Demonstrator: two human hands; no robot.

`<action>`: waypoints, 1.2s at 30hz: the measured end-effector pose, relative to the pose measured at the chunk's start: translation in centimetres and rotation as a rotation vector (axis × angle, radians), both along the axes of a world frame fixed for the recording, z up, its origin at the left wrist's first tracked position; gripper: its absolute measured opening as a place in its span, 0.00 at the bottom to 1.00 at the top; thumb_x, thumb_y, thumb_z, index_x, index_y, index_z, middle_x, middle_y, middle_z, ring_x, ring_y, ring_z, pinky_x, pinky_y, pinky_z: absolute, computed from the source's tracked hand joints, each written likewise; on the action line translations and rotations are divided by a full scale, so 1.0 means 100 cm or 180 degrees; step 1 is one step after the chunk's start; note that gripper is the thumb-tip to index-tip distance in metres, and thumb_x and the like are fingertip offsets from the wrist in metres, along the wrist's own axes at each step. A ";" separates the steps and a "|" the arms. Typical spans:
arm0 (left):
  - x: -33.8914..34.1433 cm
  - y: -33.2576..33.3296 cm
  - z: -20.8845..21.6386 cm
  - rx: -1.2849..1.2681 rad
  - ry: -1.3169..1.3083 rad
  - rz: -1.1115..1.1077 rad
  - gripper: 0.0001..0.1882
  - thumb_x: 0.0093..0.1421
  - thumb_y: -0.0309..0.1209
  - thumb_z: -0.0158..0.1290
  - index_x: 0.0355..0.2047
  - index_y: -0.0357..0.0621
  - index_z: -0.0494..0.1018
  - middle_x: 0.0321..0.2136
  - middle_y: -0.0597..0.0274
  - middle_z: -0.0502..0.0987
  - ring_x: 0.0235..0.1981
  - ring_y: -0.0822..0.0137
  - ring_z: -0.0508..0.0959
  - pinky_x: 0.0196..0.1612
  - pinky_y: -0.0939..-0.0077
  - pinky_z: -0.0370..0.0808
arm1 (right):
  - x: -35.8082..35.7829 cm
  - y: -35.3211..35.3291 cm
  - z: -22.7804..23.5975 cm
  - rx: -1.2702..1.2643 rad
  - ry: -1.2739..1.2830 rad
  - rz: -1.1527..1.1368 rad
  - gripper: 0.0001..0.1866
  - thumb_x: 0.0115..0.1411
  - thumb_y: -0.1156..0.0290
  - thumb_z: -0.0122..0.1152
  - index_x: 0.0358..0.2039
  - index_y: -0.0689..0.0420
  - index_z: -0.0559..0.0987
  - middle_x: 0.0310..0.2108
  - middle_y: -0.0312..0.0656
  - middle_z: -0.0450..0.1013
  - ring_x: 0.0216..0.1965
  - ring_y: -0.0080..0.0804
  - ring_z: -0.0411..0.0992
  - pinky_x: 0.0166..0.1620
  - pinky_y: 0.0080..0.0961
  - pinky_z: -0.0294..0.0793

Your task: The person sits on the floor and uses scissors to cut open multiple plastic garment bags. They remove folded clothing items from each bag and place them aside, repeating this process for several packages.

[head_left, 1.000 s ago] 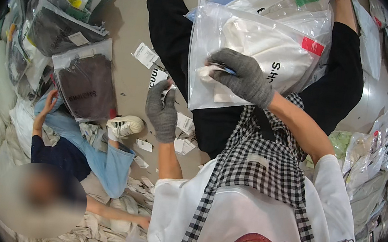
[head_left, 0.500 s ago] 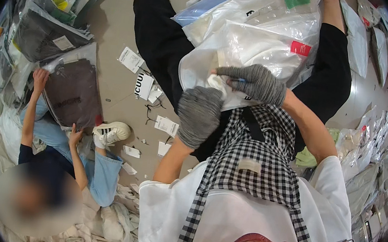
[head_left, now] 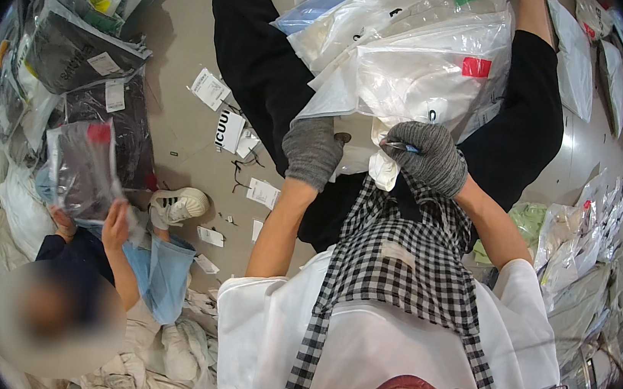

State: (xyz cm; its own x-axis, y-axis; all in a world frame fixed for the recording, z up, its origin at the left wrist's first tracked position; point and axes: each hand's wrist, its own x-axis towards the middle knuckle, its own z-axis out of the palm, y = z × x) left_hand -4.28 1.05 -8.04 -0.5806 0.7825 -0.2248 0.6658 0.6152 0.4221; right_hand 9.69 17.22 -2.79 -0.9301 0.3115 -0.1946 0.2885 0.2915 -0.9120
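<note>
The right hand (head_left: 427,158) is pinching white cloth (head_left: 384,170), partly out — the rest lying inside the clear bag (head_left: 412,83), whose left edge the curled left hand (head_left: 312,152) is gripping.

The left hand (head_left: 312,152), apart from the clear bag (head_left: 425,77) a second ago, now grips its edge. The white cloth (head_left: 383,170), earlier bunched between both hands, now stretches down by the right hand (head_left: 429,158). A co-worker's hands (head_left: 116,226) now raise a bagged dark garment (head_left: 87,173).
</note>
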 end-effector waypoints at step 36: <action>0.020 0.012 0.060 0.2357 -0.3337 0.2466 0.10 0.55 0.27 0.57 0.34 0.41 0.67 0.22 0.70 0.69 0.20 0.80 0.68 0.25 0.85 0.69 | 0.006 -0.025 0.010 -0.1822 -0.0591 -0.1447 0.11 0.54 0.66 0.62 0.31 0.62 0.80 0.21 0.36 0.74 0.21 0.21 0.69 0.27 0.19 0.69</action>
State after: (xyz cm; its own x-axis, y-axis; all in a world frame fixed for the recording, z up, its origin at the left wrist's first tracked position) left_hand -2.29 2.20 -2.05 -0.7239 0.4842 -0.4914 -0.5103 0.1034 0.8537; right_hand 10.33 14.73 -1.76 -0.6703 0.4598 -0.5825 0.4309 -0.3979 -0.8099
